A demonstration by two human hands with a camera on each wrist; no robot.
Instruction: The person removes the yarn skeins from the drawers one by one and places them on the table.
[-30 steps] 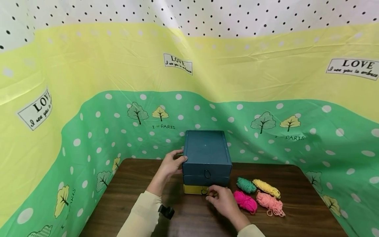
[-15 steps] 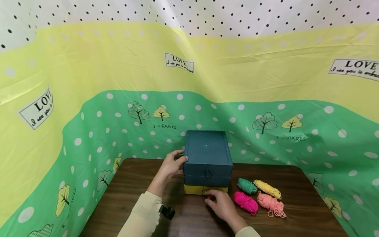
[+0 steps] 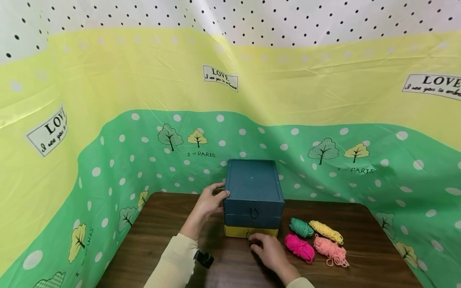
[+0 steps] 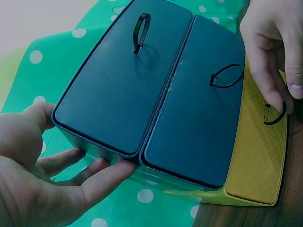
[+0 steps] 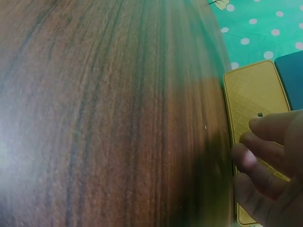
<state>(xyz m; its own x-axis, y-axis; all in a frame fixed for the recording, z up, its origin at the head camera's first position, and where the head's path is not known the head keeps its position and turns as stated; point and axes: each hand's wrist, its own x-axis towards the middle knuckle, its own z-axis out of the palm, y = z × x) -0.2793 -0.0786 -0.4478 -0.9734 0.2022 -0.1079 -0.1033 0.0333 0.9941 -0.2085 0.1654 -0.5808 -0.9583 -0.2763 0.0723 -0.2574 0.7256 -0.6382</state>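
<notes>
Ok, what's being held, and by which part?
Right hand meets the black loop on the yellow drawer; gripping unclear. Left hand only touches the side of the upper blue box.

Plenty of desk (image 3: 155, 224) to slide over left of the left hand (image 3: 209, 200). Right side's tighter tbh: yarn skeins (image 3: 299, 248) sit just beside the right hand (image 3: 270, 252), and the curtain (image 3: 248, 140) pretty much walls off behind the drawers (image 3: 255, 182).

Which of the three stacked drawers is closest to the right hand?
The yellow bottom drawer with the diamond-patterned front. The smooth, dark-blue middle drawer and matching top drawer sit farther from the right hand.
</notes>
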